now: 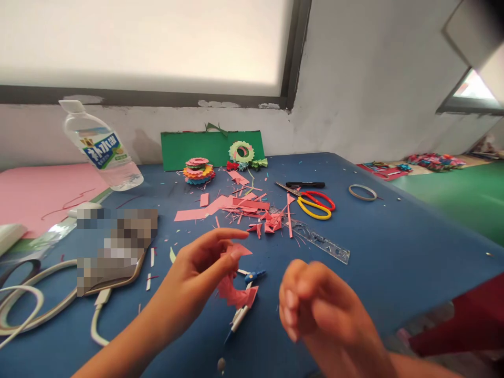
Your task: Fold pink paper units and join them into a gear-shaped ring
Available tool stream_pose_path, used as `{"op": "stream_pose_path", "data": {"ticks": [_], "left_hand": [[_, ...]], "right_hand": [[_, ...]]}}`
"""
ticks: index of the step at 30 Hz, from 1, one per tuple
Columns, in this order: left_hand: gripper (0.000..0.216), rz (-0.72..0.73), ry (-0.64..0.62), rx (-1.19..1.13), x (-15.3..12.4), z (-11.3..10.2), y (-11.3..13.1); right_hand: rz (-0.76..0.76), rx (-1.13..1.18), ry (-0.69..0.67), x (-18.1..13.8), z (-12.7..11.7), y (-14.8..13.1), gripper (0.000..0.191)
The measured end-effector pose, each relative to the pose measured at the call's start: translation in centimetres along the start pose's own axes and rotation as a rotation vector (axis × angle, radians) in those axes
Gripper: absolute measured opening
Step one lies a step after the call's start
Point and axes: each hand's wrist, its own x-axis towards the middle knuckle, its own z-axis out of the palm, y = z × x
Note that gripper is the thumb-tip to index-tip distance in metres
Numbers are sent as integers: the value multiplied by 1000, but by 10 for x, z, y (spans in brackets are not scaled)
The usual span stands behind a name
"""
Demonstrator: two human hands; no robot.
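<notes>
A curved pink folded-paper chain (236, 294) hangs from my left hand (205, 262), pinched between thumb and fingers. It bends down into an open C shape. My right hand (318, 299) is raised to the right of the chain, apart from it, with fingers curled together and slightly smeared. Whatever may be inside that hand is hidden. Behind and below the chain lies a compass (241, 315) with a blue head, partly covered by the paper. Beyond my hands, pink folded pieces (273, 223) lie by a clear plastic ruler (323, 241).
Red-and-yellow-handled scissors (315, 205), a black pen (305, 184) and a tape ring (362, 192) lie to the right. Pink strips (212, 207) are scattered mid-table. Paper rings (199, 170) stand before a green sheet (192, 149). A bottle (102, 147), phone and cable (96, 320) occupy the left.
</notes>
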Motion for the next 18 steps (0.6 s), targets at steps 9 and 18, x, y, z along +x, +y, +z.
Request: {"op": "stream_pose_path", "data": {"ticks": [9,18], "left_hand": [[12,193,-9,325,-9,12,0],[12,179,13,367,-6,9,1]], "right_hand": [[425,314,-49,44,-6,5,11],[418,287,-175,61,-7,2,12]]}}
